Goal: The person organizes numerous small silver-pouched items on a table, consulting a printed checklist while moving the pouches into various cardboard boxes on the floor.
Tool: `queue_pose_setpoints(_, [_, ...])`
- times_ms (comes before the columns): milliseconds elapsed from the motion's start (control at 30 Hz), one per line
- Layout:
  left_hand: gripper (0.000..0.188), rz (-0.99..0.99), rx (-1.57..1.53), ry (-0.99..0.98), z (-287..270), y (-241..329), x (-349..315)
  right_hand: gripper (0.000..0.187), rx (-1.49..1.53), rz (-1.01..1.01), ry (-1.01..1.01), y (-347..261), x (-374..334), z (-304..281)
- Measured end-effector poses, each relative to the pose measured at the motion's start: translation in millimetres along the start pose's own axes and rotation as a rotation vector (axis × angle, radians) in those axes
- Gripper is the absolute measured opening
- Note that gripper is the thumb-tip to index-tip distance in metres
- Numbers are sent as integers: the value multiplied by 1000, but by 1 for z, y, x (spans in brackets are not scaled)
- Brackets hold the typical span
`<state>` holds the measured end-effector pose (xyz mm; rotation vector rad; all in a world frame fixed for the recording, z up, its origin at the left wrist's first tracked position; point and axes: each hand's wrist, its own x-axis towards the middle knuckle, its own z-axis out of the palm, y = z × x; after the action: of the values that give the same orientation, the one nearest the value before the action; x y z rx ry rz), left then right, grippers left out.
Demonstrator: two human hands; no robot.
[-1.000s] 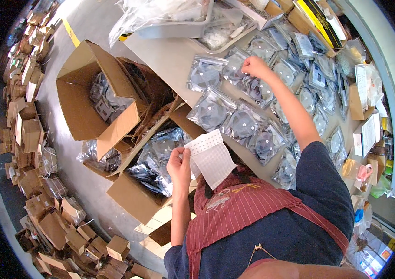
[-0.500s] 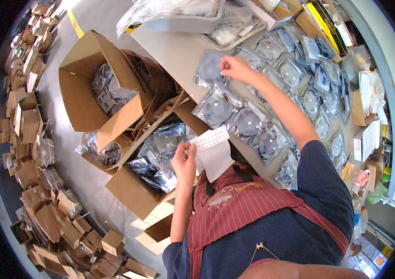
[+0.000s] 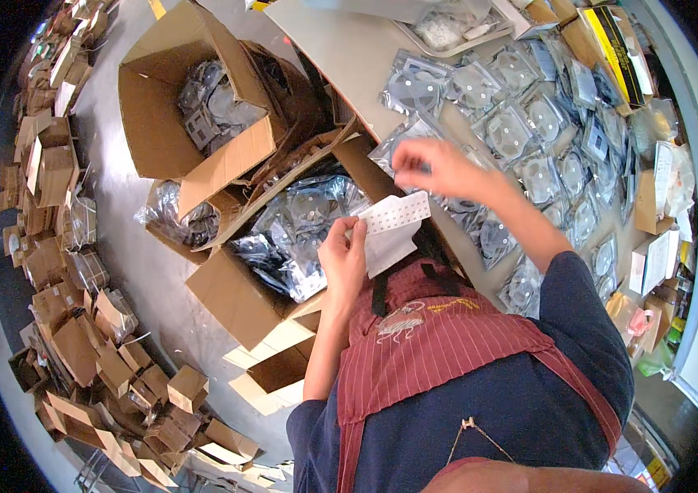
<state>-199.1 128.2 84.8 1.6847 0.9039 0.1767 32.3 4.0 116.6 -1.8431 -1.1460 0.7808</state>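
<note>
A pale table (image 3: pixel 328 37) stands on a grey floor. The white sheet (image 3: pixel 394 218), carrying rows of small marks, is pinched in the left hand (image 3: pixel 343 255) near the apron (image 3: pixel 435 349). The blurred right hand (image 3: pixel 443 168) curls above clear bags (image 3: pixel 507 131); whether it grips anything, I cannot tell. Many bags remain spread out, others lie boxed; how many are finished is unclear.

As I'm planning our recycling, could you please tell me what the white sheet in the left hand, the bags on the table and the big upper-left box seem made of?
White sheet: probably matt paper, looking thin and flat; a coated backing is possible. Bags: likely clear, glossy plastic film, wrinkled with highlights. Box: apparently matt brown cardboard, with stiff folded flaps.
</note>
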Motion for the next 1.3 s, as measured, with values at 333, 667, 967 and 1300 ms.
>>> queue_pose_setpoints(333, [17,29,-282,-1,-13,6,-16,38,56,39,221,-21,-81,59])
queue_pose_setpoints(667, [16,-95,-431,-179,-20,22,-21,26,708,204,263,-18,-107,77])
queue_pose_setpoints(967, [22,7,-346,-124,-25,37,-39,17,811,193,158,-20,-120,68])
queue_pose_setpoints(1300, [21,14,-303,-87,-42,31,-37,18,185,-17,424,-42,-112,62])
